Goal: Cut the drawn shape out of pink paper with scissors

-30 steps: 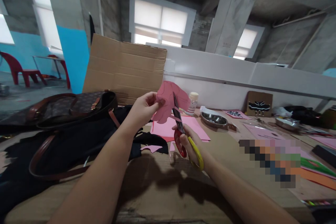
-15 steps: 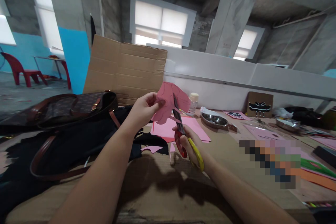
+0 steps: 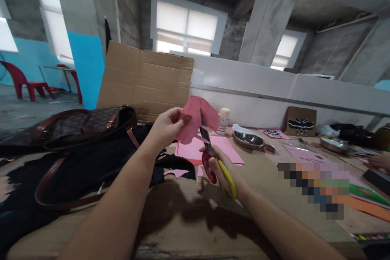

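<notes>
My left hand (image 3: pixel 173 125) pinches the left edge of a pink sheet of paper (image 3: pixel 192 114) that has curved drawn lines and a wavy cut outline. The sheet is held up above the table. My right hand (image 3: pixel 224 162) grips a pair of scissors (image 3: pixel 207 143) with one red and one yellow handle loop. Their blades point up and lie against the paper, with a narrow strip of it beside them. Below, flat pink sheets (image 3: pixel 227 150) lie on the table, and a pink paper scrap (image 3: pixel 176 173) rests on black material.
A brown handbag (image 3: pixel 91 124) and dark cloth (image 3: pixel 100 170) fill the left side. Behind stand a cardboard panel (image 3: pixel 152 81) and a white bottle (image 3: pixel 224 121). A metal bowl (image 3: pixel 248 139) sits right of centre. Another person's hand (image 3: pixel 380 161) shows at the far right edge.
The pink sheet has shifted slightly at its right side, while both my hands stay nearly in place. Another person's hand has come into view at the far right.
</notes>
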`<state>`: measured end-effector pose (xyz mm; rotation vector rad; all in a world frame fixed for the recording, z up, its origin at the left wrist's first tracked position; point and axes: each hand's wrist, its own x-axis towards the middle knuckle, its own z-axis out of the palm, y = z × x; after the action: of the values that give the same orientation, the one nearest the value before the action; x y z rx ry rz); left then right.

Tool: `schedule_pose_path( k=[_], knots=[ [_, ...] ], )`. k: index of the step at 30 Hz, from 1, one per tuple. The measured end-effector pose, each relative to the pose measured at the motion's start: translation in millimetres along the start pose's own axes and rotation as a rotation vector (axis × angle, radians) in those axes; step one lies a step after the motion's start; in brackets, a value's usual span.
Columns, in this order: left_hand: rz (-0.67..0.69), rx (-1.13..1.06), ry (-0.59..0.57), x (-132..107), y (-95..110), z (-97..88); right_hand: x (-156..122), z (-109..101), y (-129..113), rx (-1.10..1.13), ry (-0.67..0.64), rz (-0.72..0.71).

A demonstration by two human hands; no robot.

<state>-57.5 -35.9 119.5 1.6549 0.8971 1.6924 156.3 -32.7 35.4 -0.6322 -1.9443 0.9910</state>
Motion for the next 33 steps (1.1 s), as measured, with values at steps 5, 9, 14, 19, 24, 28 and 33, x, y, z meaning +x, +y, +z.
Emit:
schedule_pose_path(
  k=[5, 9, 14, 19, 24, 28, 33],
  knots=[
    [0.008, 0.008, -0.004, -0.6, 0.0, 0.1, 1.3, -0.3, 8.5, 0.078, 0.004, -0.011],
    [0.017, 0.004, -0.013, -0.7, -0.9, -0.2, 1.4, -0.1, 8.2, 0.062, -0.001, 0.006],
    [0.014, 0.027, -0.020, -1.4, -0.3, -0.1, 1.8, 0.2, 9.3, 0.079, 0.015, 0.004],
    [0.006, 0.000, -0.023, -1.4, -0.3, -0.4, 1.7, 1.5, 7.2, 0.089, 0.005, 0.020],
    [0.018, 0.037, -0.021, -0.7, -1.8, -1.0, 1.6, 1.2, 4.1, 0.083, 0.007, 0.018],
    [0.015, 0.050, -0.017, -0.6, -1.1, -0.7, 1.4, 0.6, 3.6, 0.052, 0.001, 0.012],
    [0.012, 0.044, -0.013, -1.3, 0.5, -0.3, 0.8, 1.3, 2.0, 0.059, 0.011, 0.013]
  ],
)
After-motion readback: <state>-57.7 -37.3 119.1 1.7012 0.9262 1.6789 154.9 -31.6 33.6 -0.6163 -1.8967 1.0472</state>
